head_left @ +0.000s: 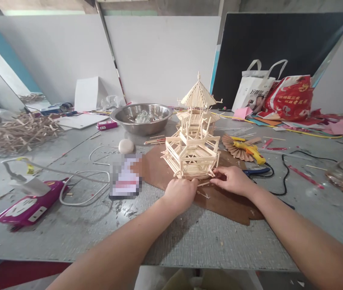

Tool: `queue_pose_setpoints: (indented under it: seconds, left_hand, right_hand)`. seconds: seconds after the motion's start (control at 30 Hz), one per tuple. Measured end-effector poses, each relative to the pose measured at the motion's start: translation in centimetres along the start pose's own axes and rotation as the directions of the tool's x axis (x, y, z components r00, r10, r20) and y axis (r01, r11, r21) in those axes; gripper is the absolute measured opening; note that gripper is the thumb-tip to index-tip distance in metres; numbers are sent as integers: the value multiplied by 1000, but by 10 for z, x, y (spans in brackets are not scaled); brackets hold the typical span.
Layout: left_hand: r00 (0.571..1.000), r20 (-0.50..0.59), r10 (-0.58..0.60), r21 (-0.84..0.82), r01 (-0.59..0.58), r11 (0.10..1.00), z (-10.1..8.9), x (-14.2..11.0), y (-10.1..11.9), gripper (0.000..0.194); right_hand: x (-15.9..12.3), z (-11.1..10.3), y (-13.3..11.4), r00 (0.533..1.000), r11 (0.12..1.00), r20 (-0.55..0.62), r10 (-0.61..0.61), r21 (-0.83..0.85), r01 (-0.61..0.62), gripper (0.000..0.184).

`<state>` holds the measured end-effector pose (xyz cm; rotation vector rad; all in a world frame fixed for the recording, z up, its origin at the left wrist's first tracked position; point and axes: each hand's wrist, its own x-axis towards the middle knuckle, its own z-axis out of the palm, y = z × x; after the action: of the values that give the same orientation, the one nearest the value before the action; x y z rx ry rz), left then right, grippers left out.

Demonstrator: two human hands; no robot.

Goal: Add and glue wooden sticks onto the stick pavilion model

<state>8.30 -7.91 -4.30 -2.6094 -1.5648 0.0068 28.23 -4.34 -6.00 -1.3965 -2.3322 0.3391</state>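
Head camera: your left hand (179, 192) is curling at the front base of the stick pagoda (193, 141), which is standing on a brown sheet (227, 206). Your right hand (231, 180) is bending its fingers by the right corner. Whether either is pinching the short stick (204, 184) between them, I cannot tell.

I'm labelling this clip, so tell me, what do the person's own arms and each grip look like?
The left grip and right grip are human hands without gloves. The left forearm and right forearm taper toward the wrists, with no sleeves, watch, bracelet or clear markings in view.
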Motion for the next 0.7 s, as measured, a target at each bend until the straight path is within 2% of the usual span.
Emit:
queue_pose_setpoints:
  seconds: [0.07, 0.1, 0.17, 0.2, 0.27, 0.3, 0.37, 0.4, 0.47, 0.53, 0.57, 0.63, 0.7]
  left_hand:
    - [999, -29, 36, -18, -37, 999, -7, -4, -4, 21]
    - [994, -77, 72, -42, -76, 996, -13, -7, -7, 21]
    - [954, -231, 189, -120, -221, 968, -27, -13, -15, 23]
    - [916, -352, 193, -162, -263, 951, -34, -16, -20, 23]
    - [804, -594, 23, -239, -204, 949, -48, -21, -30, 21]
    - [726, -674, -132, -294, -100, 951, -53, -22, -35, 20]
    - [618, -702, -353, -396, 73, 916, -62, -23, -48, 17]
    - [596, -670, -442, -442, 157, 883, -66, -21, -55, 18]
    - [628, -543, -557, -465, 328, 822, -72, -13, -71, 20]
    - [702, -402, -589, -386, 453, 804, -76, 1, -89, 20]
    - [733, -346, -586, -314, 498, 808, -77, 11, -99, 20]
    - [765, -239, -598, -179, 570, 802, -75, 34, -119, 22]
    - [806, -105, -583, -67, 579, 812, -68, 59, -136, 26]
  right_hand:
    - [0, -3, 0, 999, 1000, 38, 0, -27, 1, 24]
    - [1, -4, -1, 998, 999, 57, 4, -37, -2, 23]
    - [1, -7, -2, 997, 998, 78, 14, -59, -9, 20]
    - [1, -8, -2, 996, 998, 83, 15, -70, -10, 19]
    - [1, -9, -4, 996, 997, 85, 4, -81, 3, 19]
    - [1, -9, -4, 996, 997, 87, -6, -79, 12, 20]
    - [0, -10, -5, 995, 998, 94, -22, -63, 28, 22]
    - [0, -9, -5, 994, 998, 100, -31, -55, 36, 23]
    - [-1, -8, -6, 991, 997, 121, -54, -42, 60, 25]
    - [-1, -6, -6, 987, 996, 142, -74, -39, 81, 25]
    - [-1, -5, -7, 986, 996, 147, -77, -41, 84, 24]
    - [-2, -5, -9, 986, 995, 150, -75, -47, 83, 24]
    - [-2, -5, -12, 984, 994, 154, -84, -53, 94, 24]
